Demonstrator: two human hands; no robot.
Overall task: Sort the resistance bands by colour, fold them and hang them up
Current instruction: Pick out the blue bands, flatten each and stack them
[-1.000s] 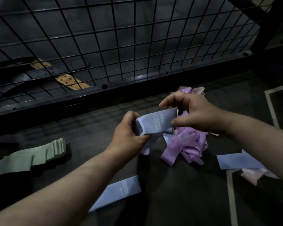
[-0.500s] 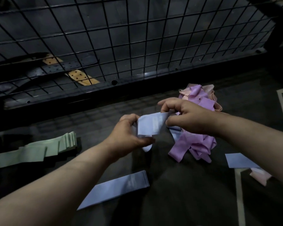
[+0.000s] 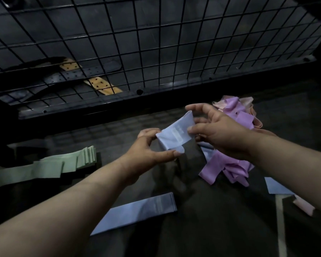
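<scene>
Band [image 3: 176, 135], pale blue, mid-fold.
My left grip [image 3: 148, 156] and right grip [image 3: 220, 136] pinch its ends; I judge it light, limp, stretchy.

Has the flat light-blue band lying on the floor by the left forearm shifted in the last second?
No. The flat light-blue band keeps its place below and right of the folded green band stack; only the camera view shifted.

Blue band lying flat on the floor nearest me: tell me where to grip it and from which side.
Pinch the blue band at its squared right end, coming from the right and above. That end lies bare on the dark floor; the other end is hidden by the left forearm. It lies flat, so lift the edge first.
</scene>
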